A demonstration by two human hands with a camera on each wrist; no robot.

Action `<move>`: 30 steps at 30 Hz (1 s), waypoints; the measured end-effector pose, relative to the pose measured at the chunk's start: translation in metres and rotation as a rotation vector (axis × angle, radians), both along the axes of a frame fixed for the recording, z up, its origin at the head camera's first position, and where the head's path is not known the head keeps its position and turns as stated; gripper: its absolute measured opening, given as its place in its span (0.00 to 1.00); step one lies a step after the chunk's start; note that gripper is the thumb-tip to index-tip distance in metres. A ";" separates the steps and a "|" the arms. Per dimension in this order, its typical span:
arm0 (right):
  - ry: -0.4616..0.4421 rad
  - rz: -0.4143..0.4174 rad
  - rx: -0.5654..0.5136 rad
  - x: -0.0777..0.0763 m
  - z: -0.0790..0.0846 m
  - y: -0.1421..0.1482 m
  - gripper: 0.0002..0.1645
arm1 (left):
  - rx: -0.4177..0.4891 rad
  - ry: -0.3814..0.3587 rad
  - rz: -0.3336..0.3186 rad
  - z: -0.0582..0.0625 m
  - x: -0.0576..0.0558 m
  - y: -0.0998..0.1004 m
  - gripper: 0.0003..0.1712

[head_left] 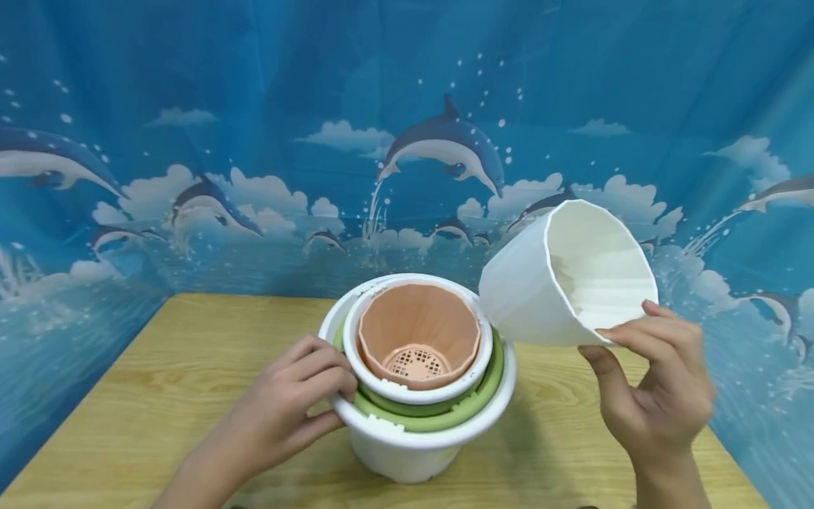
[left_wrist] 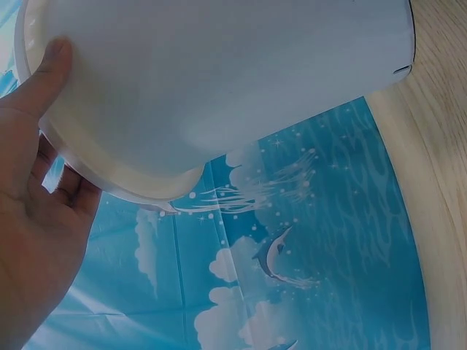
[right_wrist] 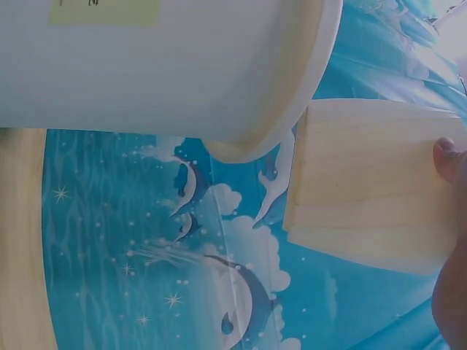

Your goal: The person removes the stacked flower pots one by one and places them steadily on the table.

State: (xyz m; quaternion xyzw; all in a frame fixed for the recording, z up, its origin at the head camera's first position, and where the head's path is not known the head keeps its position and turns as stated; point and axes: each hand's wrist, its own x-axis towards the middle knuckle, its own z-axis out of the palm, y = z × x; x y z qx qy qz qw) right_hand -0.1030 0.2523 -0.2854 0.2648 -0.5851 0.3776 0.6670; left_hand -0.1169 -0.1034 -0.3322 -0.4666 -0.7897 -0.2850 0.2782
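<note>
A stack of nested flower pots stands upright on the table. Outermost is a large white pot (head_left: 407, 452), with a green pot (head_left: 439, 421) inside it, then a smaller white pot (head_left: 407, 393), and an orange pot (head_left: 420, 318) with a perforated bottom innermost. My left hand (head_left: 286, 396) grips the large white pot's rim at its left, thumb outside and fingers over the edge. To the right of the stack my right hand (head_left: 661, 375) pinches the rim of a separate white pot (head_left: 528, 283), held tilted in the air with its mouth facing right.
The stack stands on a wood-grain table (head_left: 191, 367). Behind it and along the sides hangs a blue curtain (head_left: 318, 85) printed with dolphins and clouds. A yellow label (right_wrist: 102, 11) is on the large pot's side in the right wrist view.
</note>
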 end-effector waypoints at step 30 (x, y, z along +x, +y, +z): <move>-0.292 -0.233 0.210 -0.051 -0.045 0.060 0.34 | -0.003 0.012 -0.002 0.000 -0.001 0.000 0.15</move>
